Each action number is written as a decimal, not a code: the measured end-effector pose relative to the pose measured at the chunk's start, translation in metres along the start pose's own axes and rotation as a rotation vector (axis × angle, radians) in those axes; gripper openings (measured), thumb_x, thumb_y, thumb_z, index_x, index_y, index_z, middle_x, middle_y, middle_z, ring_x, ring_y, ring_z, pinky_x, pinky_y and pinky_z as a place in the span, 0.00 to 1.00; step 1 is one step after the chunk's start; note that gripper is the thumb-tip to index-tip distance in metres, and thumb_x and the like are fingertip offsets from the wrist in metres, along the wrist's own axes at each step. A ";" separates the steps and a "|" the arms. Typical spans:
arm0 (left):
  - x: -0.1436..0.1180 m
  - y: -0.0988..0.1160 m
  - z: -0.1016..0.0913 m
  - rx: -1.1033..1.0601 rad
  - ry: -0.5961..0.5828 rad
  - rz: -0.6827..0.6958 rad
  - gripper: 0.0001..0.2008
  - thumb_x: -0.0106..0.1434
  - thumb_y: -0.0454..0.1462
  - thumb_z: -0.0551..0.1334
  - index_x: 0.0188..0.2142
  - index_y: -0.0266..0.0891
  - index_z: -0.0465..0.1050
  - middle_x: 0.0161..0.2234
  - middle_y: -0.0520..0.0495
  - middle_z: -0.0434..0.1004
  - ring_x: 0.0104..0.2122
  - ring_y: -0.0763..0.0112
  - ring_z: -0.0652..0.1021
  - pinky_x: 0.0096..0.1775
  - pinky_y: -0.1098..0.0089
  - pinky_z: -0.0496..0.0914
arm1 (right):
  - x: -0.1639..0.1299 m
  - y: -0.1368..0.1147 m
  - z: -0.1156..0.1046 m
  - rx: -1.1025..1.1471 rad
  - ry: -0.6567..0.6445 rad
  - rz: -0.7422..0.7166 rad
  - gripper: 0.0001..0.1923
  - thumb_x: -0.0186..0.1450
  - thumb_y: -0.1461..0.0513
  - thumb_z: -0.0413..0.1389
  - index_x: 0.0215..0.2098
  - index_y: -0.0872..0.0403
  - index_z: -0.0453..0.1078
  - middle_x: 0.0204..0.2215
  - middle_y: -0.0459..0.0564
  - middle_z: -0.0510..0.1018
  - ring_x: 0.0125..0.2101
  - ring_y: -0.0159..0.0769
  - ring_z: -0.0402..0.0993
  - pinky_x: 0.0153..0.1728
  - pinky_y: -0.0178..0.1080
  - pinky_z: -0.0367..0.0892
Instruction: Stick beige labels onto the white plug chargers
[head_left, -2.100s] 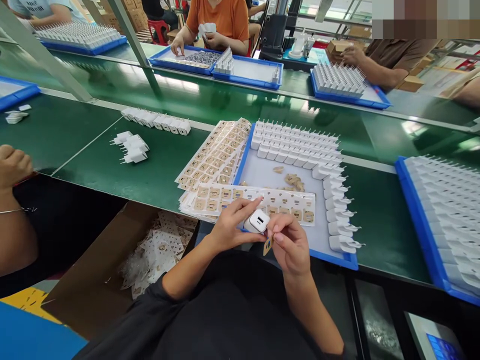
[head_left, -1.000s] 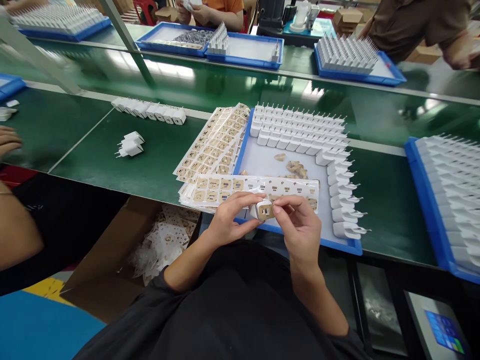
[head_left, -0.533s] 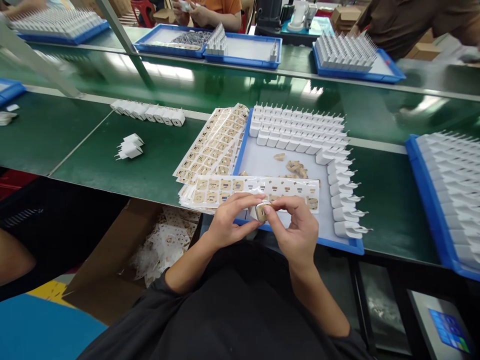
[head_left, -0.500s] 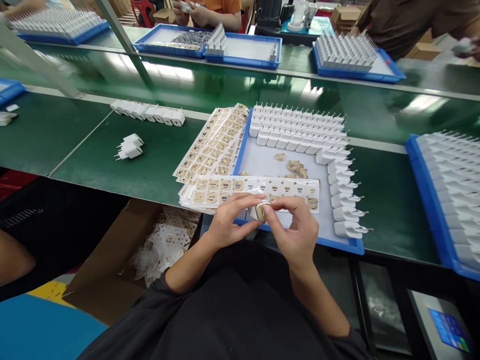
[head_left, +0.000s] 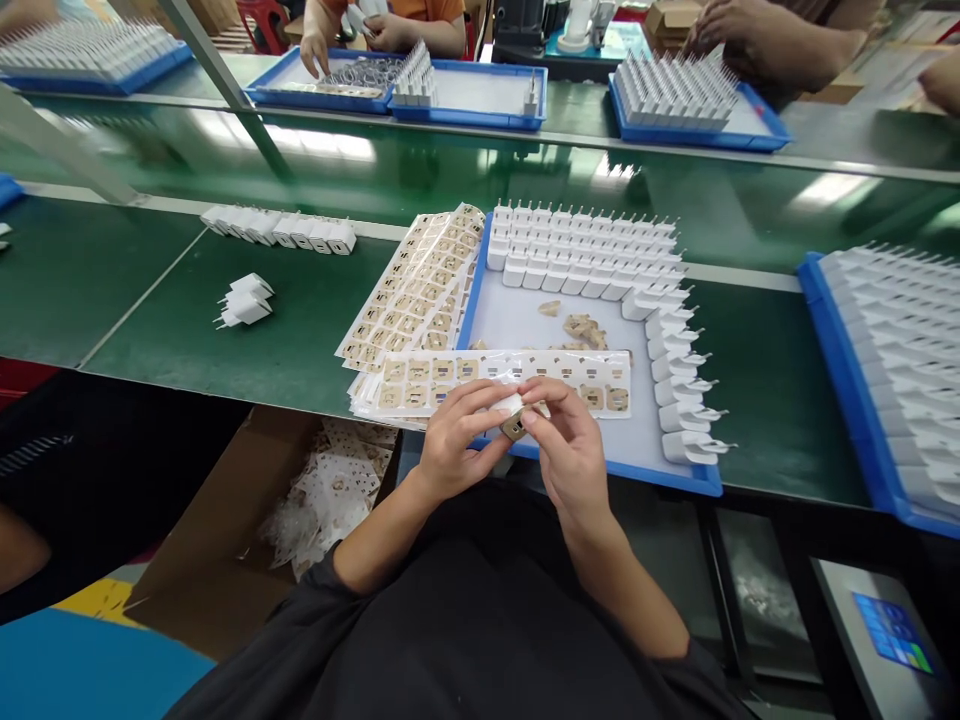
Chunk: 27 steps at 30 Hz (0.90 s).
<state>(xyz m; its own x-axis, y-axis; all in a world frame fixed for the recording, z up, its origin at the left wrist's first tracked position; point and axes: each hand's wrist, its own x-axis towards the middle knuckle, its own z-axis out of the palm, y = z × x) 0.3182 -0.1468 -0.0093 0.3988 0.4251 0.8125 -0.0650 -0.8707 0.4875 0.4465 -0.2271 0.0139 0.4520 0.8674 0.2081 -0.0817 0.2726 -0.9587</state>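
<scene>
My left hand [head_left: 459,445] holds a white plug charger [head_left: 510,404] by its body, above the near edge of a blue tray. On the charger's end face lies a tan sticker [head_left: 514,428] with a small dark slot. The thumb and index finger of my right hand [head_left: 574,450] pinch the sticker's edge at the charger's right side. Just beyond my hands, a sheet of tan stickers [head_left: 480,370] lies across the tray [head_left: 471,300], partly hidden by my fingers. Rows of white plug chargers [head_left: 559,270] stand along the tray's back and right sides.
Tan scraps [head_left: 585,328] lie inside the tray. More sticker sheets [head_left: 409,290] are stacked at its left. Loose chargers [head_left: 246,300] and a row of chargers [head_left: 277,228] sit further left. Another full tray [head_left: 840,370] stands right. A cardboard box [head_left: 202,520] holds waste sheets. Co-workers sit opposite.
The charger has tilted in my fingers, showing more of its white side. My right hand has shifted slightly left. Across the line, a co-worker's hand has reached down into a tray.
</scene>
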 end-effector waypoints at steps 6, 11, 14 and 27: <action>-0.003 -0.001 0.002 0.072 0.027 0.065 0.22 0.60 0.28 0.69 0.51 0.43 0.67 0.51 0.40 0.81 0.53 0.60 0.79 0.51 0.54 0.77 | -0.003 0.002 0.007 0.193 0.042 0.062 0.06 0.64 0.65 0.62 0.37 0.46 0.77 0.42 0.46 0.74 0.48 0.36 0.71 0.51 0.39 0.68; -0.004 -0.002 0.001 0.042 0.021 0.084 0.23 0.60 0.28 0.70 0.51 0.42 0.67 0.51 0.39 0.81 0.54 0.59 0.79 0.51 0.55 0.78 | -0.002 0.003 0.003 0.220 0.043 0.091 0.07 0.63 0.65 0.61 0.35 0.46 0.79 0.41 0.47 0.75 0.47 0.38 0.73 0.51 0.41 0.69; -0.002 -0.002 0.000 -0.013 0.006 0.030 0.23 0.60 0.28 0.70 0.52 0.43 0.67 0.51 0.39 0.82 0.53 0.59 0.79 0.51 0.54 0.78 | 0.001 0.003 -0.006 0.154 -0.051 0.078 0.09 0.65 0.66 0.60 0.39 0.45 0.79 0.43 0.48 0.76 0.48 0.39 0.74 0.50 0.41 0.70; -0.017 -0.004 -0.022 -0.084 -0.020 -0.512 0.20 0.63 0.39 0.68 0.53 0.40 0.70 0.47 0.40 0.81 0.44 0.62 0.82 0.46 0.66 0.77 | 0.021 -0.006 -0.039 -0.349 -0.167 -0.402 0.03 0.67 0.63 0.60 0.37 0.47 0.75 0.31 0.47 0.79 0.34 0.39 0.77 0.37 0.43 0.75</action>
<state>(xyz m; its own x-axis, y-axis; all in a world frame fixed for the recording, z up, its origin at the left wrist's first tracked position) 0.2915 -0.1446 -0.0178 0.4160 0.7861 0.4572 0.0705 -0.5291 0.8456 0.4913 -0.2264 0.0163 0.2374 0.7855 0.5715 0.3796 0.4666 -0.7989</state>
